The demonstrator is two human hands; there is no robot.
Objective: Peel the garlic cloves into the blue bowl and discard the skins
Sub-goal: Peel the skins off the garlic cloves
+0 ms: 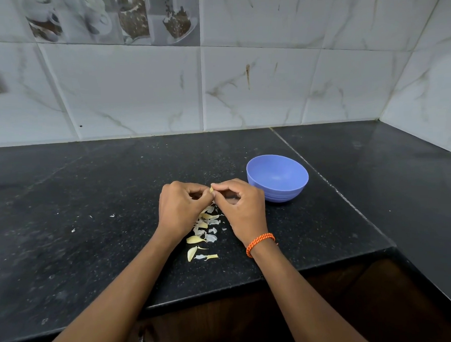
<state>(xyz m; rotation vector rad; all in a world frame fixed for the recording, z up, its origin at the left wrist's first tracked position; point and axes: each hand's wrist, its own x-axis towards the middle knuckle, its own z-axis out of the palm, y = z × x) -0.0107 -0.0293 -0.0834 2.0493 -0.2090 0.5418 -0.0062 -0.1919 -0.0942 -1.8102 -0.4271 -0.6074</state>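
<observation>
Surface: black speckled stone; its near edge runs across in front of the person, then steps back toward the right, where a second slab runs along the side wall. A pale seam crosses the stone just right of the bowl.
Open room: bare stone to the left of the hands and behind them up to the tiled wall; some more on the far right slab.
Blue bowl: blue bowl stands upright just right of and beyond the right hand, apart from it.
Left hand: left hand, fingers curled, tips pinching the garlic clove from the left.
Right hand: right hand, thumb and forefinger closed on the same clove from the right; orange cord bracelet on the wrist.
Grip: both hands clamped on the clove, held above the surface.
Skins: loose garlic skins lie scattered between the wrists, reaching toward the near edge.
</observation>
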